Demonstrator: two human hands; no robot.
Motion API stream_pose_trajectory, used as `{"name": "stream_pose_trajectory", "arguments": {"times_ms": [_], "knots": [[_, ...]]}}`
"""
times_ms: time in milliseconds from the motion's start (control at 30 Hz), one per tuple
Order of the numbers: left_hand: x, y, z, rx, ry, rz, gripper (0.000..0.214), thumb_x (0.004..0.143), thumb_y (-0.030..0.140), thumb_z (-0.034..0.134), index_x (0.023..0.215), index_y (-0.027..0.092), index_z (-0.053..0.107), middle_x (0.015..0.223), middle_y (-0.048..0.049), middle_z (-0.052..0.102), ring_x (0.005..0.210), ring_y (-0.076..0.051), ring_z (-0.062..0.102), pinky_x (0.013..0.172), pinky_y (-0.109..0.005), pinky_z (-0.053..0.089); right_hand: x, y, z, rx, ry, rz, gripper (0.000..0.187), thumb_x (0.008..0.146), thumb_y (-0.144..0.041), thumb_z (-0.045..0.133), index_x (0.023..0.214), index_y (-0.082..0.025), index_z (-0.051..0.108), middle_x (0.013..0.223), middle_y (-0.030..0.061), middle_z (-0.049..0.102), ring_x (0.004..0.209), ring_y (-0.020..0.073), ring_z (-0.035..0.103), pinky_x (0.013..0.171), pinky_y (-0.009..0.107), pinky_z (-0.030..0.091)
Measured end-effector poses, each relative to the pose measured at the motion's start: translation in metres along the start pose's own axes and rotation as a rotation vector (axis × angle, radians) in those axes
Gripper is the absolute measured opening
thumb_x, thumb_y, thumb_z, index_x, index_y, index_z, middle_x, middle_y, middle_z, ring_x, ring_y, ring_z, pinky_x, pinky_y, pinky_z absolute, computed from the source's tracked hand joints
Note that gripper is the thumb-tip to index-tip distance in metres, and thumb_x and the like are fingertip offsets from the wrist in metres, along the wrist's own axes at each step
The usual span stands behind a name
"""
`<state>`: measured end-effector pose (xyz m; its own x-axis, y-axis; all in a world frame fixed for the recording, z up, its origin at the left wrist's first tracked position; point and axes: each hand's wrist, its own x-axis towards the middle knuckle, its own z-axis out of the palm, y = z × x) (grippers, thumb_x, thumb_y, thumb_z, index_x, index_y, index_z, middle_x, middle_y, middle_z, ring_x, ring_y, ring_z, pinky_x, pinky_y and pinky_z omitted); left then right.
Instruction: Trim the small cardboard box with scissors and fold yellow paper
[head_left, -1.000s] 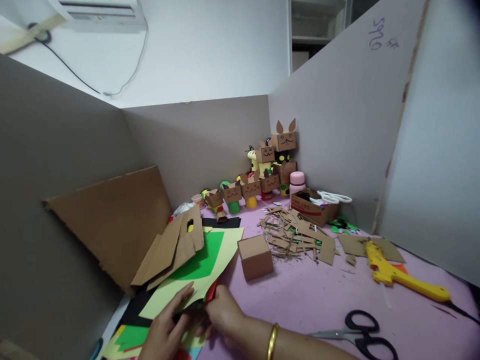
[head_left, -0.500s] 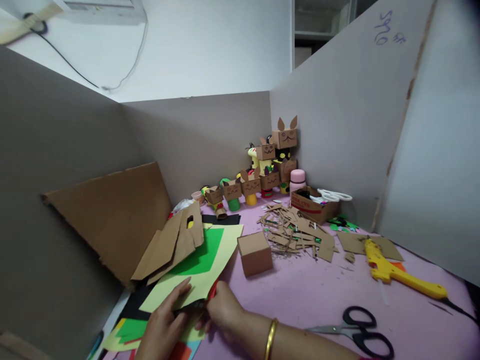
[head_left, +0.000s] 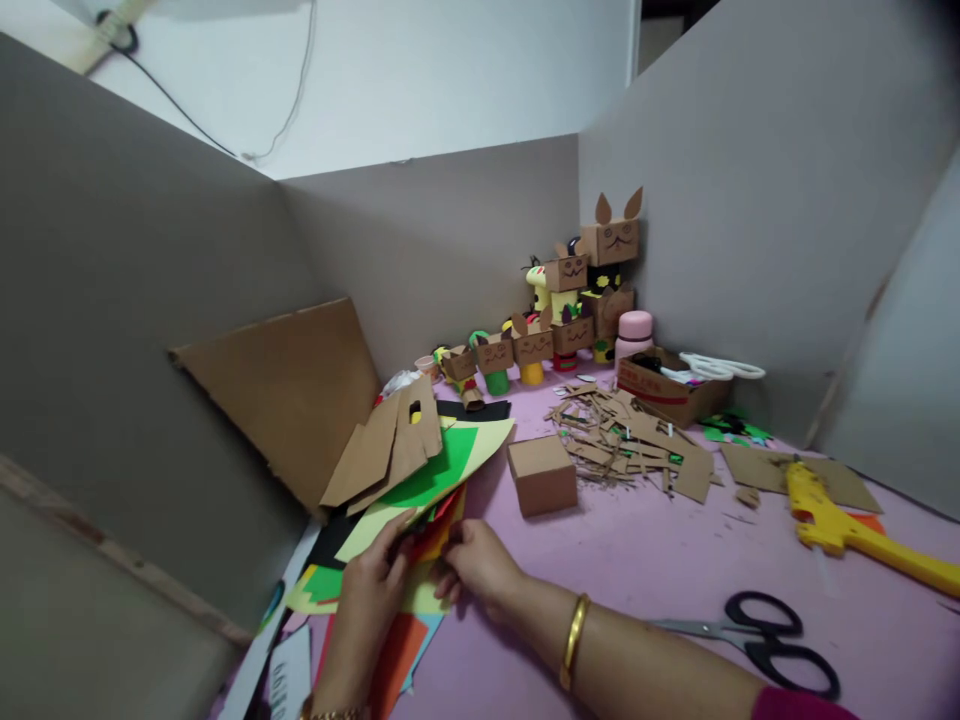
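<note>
A stack of coloured paper sheets point(head_left: 420, 490), green, pale yellow, red, orange and black, lies at the near left of the pink table point(head_left: 637, 570). My left hand point(head_left: 375, 590) lifts the upper sheets with its fingers under their edge. My right hand point(head_left: 480, 565), with a gold bangle on the wrist, pinches into the sheets from the right. Brown cardboard cut-outs point(head_left: 390, 450) rest on top of the stack.
A small cardboard cube point(head_left: 541, 475) stands by the stack, with cardboard scraps point(head_left: 630, 440) behind it. Black scissors point(head_left: 772, 640) and a yellow glue gun point(head_left: 855, 525) lie at the right. Cardboard box figures point(head_left: 570, 310) and an open box point(head_left: 671, 385) fill the far corner. A big cardboard sheet point(head_left: 292, 390) leans left.
The view has swung left and down. My left hand has raised the upper sheets higher, showing red and orange sheets beneath, and my right hand stays at their edge.
</note>
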<state>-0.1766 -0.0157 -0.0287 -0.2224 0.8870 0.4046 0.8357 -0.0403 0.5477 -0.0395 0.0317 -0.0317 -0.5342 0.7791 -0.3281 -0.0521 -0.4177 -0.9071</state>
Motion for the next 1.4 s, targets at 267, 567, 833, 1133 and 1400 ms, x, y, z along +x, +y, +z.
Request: {"name": "stream_pose_trajectory", "arguments": {"times_ms": [267, 567, 833, 1133, 1400], "knots": [[-0.004, 0.002, 0.003, -0.016, 0.015, 0.001, 0.039, 0.082, 0.027, 0.041, 0.111, 0.018, 0.064, 0.100, -0.0063, 0.074, 0.088, -0.021, 0.070, 0.078, -0.031, 0.053, 0.000, -0.004, -0.003, 0.004, -0.040, 0.049, 0.019, 0.081, 0.000, 0.039, 0.082, -0.009, 0.056, 0.046, -0.0016, 0.057, 0.031, 0.0080, 0.052, 0.030, 0.012, 0.032], [-0.008, 0.002, 0.004, -0.021, -0.065, 0.037, 0.052, 0.069, 0.010, 0.043, 0.117, 0.018, 0.061, 0.117, -0.0058, 0.068, 0.108, -0.020, 0.062, 0.095, -0.034, 0.047, -0.002, -0.011, -0.002, 0.029, -0.066, 0.033, 0.020, 0.084, -0.008, 0.041, 0.087, -0.008, 0.061, 0.042, 0.0007, 0.058, 0.029, 0.0094, 0.050, 0.028, 0.014, 0.030], [-0.009, 0.007, 0.004, 0.032, -0.118, 0.065, 0.059, 0.062, 0.009, 0.049, 0.120, 0.017, 0.061, 0.117, -0.0071, 0.067, 0.108, -0.023, 0.062, 0.095, -0.035, 0.046, 0.003, -0.008, -0.001, 0.036, -0.095, -0.004, 0.027, 0.086, -0.007, 0.036, 0.090, -0.010, 0.063, 0.042, -0.0014, 0.056, 0.028, 0.0086, 0.050, 0.030, 0.013, 0.031], [-0.007, 0.003, 0.010, 0.050, -0.103, 0.063, 0.062, 0.061, 0.001, 0.042, 0.114, 0.019, 0.065, 0.114, -0.0071, 0.069, 0.104, -0.022, 0.064, 0.094, -0.037, 0.048, 0.003, -0.006, 0.001, 0.025, -0.099, -0.038, 0.022, 0.087, -0.014, 0.041, 0.084, -0.010, 0.063, 0.045, 0.0014, 0.060, 0.028, 0.0085, 0.049, 0.027, 0.014, 0.030], [-0.007, 0.005, 0.010, 0.011, 0.001, -0.017, 0.063, 0.065, 0.000, 0.036, 0.118, 0.020, 0.063, 0.114, -0.0048, 0.069, 0.105, -0.020, 0.064, 0.093, -0.033, 0.049, 0.002, -0.008, 0.000, 0.006, -0.060, 0.066, 0.024, 0.077, 0.002, 0.038, 0.077, -0.007, 0.060, 0.037, 0.0006, 0.056, 0.028, 0.0102, 0.051, 0.026, 0.014, 0.028]]}}
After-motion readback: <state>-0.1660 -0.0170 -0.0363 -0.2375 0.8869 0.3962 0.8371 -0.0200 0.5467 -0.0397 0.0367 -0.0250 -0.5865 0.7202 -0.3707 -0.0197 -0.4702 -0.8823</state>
